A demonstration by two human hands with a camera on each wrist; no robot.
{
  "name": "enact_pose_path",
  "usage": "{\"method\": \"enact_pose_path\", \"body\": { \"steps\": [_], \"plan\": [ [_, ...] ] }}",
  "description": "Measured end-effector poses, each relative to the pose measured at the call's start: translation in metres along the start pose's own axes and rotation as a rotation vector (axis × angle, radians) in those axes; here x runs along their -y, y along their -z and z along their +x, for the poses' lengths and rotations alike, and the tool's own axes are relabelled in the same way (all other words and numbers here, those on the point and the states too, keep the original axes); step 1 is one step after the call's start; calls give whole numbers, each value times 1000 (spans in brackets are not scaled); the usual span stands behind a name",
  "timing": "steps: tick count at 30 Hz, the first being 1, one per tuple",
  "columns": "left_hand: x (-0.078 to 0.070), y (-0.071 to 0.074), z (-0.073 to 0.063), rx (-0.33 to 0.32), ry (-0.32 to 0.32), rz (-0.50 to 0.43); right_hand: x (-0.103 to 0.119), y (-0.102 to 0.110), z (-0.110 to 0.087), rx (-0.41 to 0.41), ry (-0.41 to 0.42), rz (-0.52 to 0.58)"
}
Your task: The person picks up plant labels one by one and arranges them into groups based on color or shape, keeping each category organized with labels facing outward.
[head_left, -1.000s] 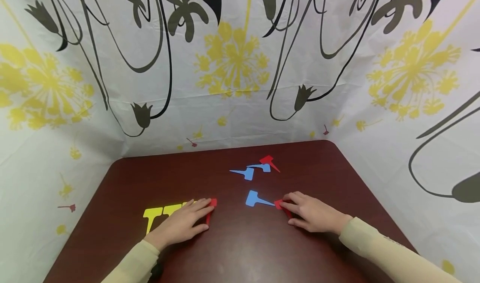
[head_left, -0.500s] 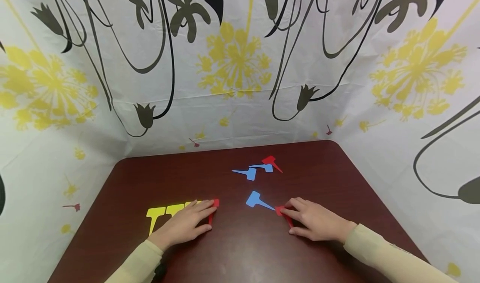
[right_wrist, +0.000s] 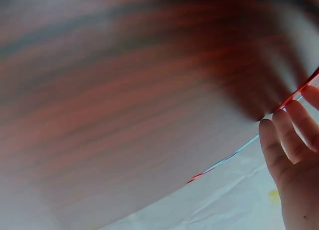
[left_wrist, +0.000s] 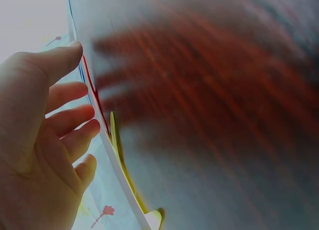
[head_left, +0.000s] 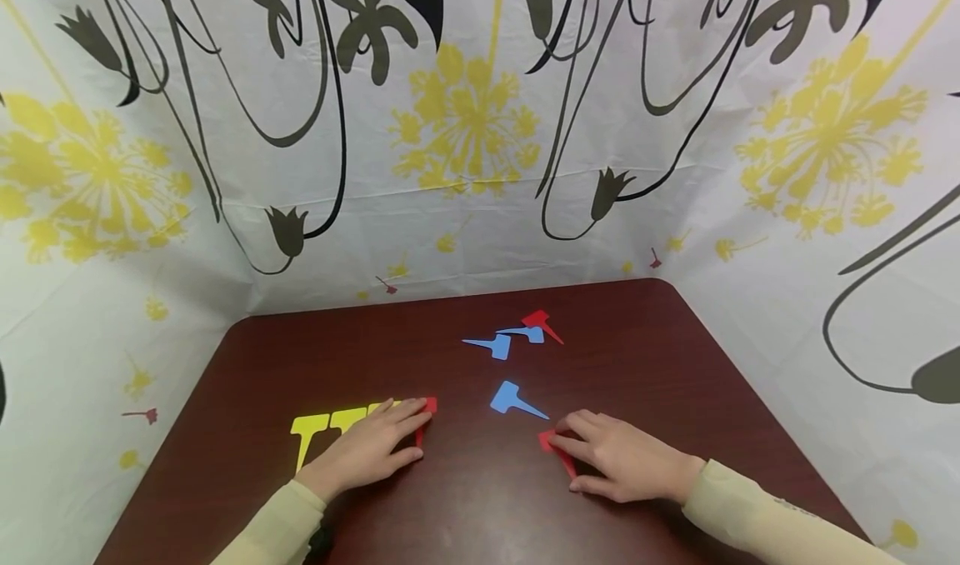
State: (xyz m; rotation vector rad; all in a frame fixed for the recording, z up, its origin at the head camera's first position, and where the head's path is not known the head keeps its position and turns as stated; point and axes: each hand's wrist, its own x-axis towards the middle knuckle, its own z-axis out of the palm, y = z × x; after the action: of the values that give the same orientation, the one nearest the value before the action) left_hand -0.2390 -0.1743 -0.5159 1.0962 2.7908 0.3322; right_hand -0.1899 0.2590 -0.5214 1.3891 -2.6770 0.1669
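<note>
My left hand (head_left: 367, 447) lies over the left end of the tabletop, fingertips on a red T-shaped plant label (head_left: 431, 404) and thumb near its stem. Partly under that hand runs a row of yellow T-shaped labels (head_left: 310, 426), heads side by side. My right hand (head_left: 626, 457) presses its fingertips on another red T-shaped label (head_left: 546, 441), with the thumb by the stem's tip. In the right wrist view its fingers reach out straight to the red strip (right_wrist: 286, 101). Between the hands, a little farther off, a blue T-shaped label (head_left: 507, 396) points its stem toward the right hand.
Farther back lie two blue labels (head_left: 498, 347) and a red label (head_left: 536, 319), the red one overlapping a blue one. The dark red-brown table (head_left: 480, 498) ends at a white floral cloth (head_left: 465, 248) on the back and both sides.
My right hand has slid its red label toward me and slightly left, away from the blue label's tip. The left hand stays on its red label.
</note>
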Motion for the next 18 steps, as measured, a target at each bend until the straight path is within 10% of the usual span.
{"method": "enact_pose_path", "body": {
  "steps": [18],
  "plan": [
    [-2, 1, 2, -8, 30, 19, 27, -9, 58, 16, 91, -95]
  ]
}}
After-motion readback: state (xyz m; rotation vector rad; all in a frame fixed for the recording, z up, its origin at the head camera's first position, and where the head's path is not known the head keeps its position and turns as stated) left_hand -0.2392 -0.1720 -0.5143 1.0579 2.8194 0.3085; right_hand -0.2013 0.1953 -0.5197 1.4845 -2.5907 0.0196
